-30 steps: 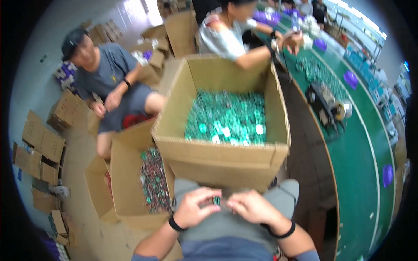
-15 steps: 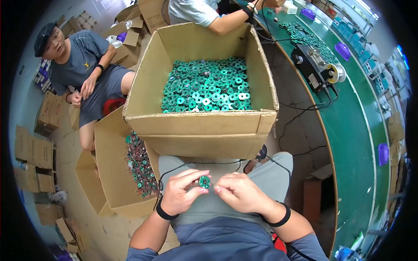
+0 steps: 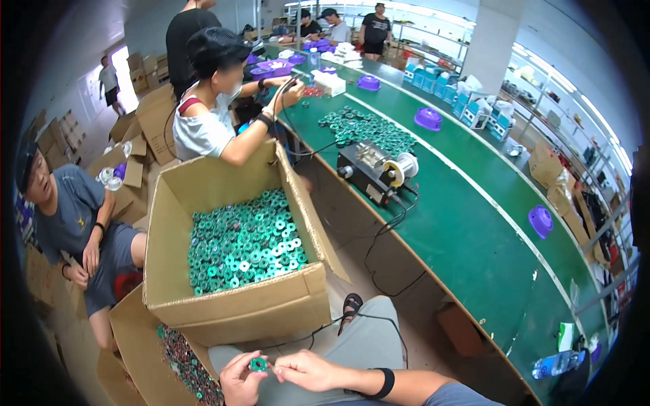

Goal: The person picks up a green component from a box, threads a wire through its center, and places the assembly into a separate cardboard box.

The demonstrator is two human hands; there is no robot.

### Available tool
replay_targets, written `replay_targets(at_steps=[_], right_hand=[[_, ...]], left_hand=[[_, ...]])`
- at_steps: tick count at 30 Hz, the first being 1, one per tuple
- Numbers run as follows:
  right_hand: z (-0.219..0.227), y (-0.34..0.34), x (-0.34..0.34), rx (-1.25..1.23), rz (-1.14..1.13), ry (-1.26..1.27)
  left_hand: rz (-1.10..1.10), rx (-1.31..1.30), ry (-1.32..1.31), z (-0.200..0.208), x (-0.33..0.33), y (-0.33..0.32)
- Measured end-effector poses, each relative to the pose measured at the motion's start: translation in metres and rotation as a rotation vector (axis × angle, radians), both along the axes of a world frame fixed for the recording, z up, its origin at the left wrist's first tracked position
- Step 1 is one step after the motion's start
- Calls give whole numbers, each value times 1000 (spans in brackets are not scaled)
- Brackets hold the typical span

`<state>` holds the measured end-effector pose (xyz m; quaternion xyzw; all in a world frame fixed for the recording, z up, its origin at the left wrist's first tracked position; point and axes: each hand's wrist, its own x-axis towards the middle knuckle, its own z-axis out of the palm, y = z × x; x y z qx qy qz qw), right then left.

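Between the thumb and fingers of my left hand [image 3: 241,379] is a small round green circuit board [image 3: 258,365] with a hole in its middle. It is held above my lap. Close beside its right edge, my right hand [image 3: 308,371] is closed in a pinch; whatever the fingertips hold is too small to make out. Just beyond my knees stands a large cardboard box [image 3: 237,312] with a deep layer of similar round green boards [image 3: 247,243]. Lower left, a second open carton [image 3: 135,335] contains small green and reddish pieces [image 3: 186,365].
To the right runs a long green workbench [image 3: 467,237] with a black wire-spool machine [image 3: 372,172], a pile of green boards [image 3: 369,128], purple bowls [image 3: 428,119] and a water bottle [image 3: 558,364]. One co-worker [image 3: 217,115] leans at the bench; another [image 3: 74,216] sits left. Cables cross my legs.
The view has swung up and to the right, showing more of the bench and room. My hands keep the same hold, with the board still in my left fingers.
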<state>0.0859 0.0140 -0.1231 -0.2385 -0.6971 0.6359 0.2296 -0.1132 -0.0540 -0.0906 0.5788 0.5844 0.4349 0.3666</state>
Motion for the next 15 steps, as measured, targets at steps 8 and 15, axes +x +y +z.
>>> replay_targets(at_steps=[8, 15], right_hand=[[-19, 8, -2, -94, 0, -79], [-12, 7, 2, -42, 55, -51]], left_hand=[[14, -10, -7, 4, 7, -2], [-3, 65, 46, 1, 5, -1]])
